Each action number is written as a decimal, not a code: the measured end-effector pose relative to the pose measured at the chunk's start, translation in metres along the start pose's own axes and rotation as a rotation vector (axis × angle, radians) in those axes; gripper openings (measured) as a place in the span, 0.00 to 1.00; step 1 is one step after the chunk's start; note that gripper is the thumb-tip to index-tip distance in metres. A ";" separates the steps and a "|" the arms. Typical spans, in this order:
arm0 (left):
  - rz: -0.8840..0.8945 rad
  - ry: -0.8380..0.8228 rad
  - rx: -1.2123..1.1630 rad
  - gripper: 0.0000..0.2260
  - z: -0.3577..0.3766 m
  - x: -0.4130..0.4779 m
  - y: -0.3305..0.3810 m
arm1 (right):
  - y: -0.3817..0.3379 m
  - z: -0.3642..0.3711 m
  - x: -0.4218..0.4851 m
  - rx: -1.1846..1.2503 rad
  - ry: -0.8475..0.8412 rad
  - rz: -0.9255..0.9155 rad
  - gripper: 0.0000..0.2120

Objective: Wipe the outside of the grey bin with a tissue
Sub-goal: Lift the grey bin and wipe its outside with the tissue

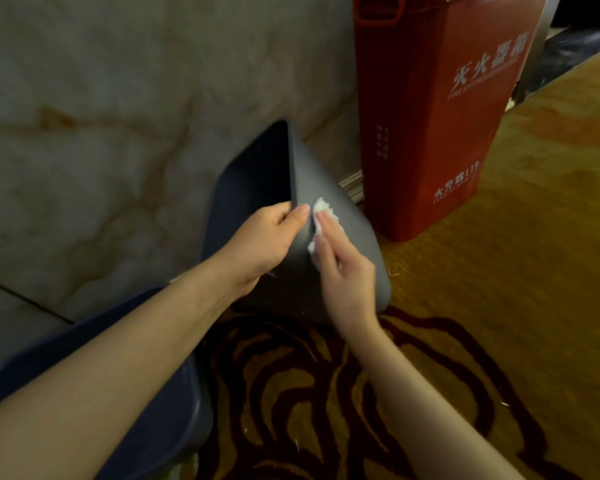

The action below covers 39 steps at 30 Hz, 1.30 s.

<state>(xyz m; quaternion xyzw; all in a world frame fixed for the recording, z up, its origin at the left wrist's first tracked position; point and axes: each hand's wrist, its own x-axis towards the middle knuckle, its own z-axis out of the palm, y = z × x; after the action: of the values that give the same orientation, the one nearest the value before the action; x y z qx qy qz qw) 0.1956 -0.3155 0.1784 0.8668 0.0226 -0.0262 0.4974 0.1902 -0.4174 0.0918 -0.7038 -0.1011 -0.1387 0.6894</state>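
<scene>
From the head camera, the grey bin [329,188] stands tipped on the patterned carpet [499,271], its open mouth turned toward the marble wall [101,116] and one smooth outer side facing up and right. The left hand [260,244] grips the rim of that side, fingers curled over the edge into the mouth and thumb lying flat on the outside. The right hand [343,275] presses a crumpled white tissue [321,211] against the outer side just beside the left thumb, its fingers flattened on the paper, not clenched.

The step in hand looks like wiping the upper part of this side, near the rim. To do it well, the left hand should keep the bin steady in its tilt while the right drags the tissue in long overlapping passes down toward the base, then the bin gets turned to bring up the next side. The tissue is thin and already wadded, so light, even pressure should save it from tearing.

The bin is matt plastic with rounded corners and walls that taper. Just behind it stands a glossy red box [426,116] with white lettering. A dark blue tub-like thing [174,410] lies under the left forearm; what it is, the dim corner does not make clear.
</scene>
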 end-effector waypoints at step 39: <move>0.257 0.333 0.190 0.18 -0.007 -0.002 0.021 | -0.016 0.020 -0.013 -0.219 0.153 -0.203 0.19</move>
<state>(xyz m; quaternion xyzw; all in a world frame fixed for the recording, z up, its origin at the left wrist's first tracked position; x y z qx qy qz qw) 0.1950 -0.3205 0.2003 0.8978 -0.0086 0.1787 0.4024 0.1742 -0.3966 0.1023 -0.7481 -0.1033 -0.2712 0.5968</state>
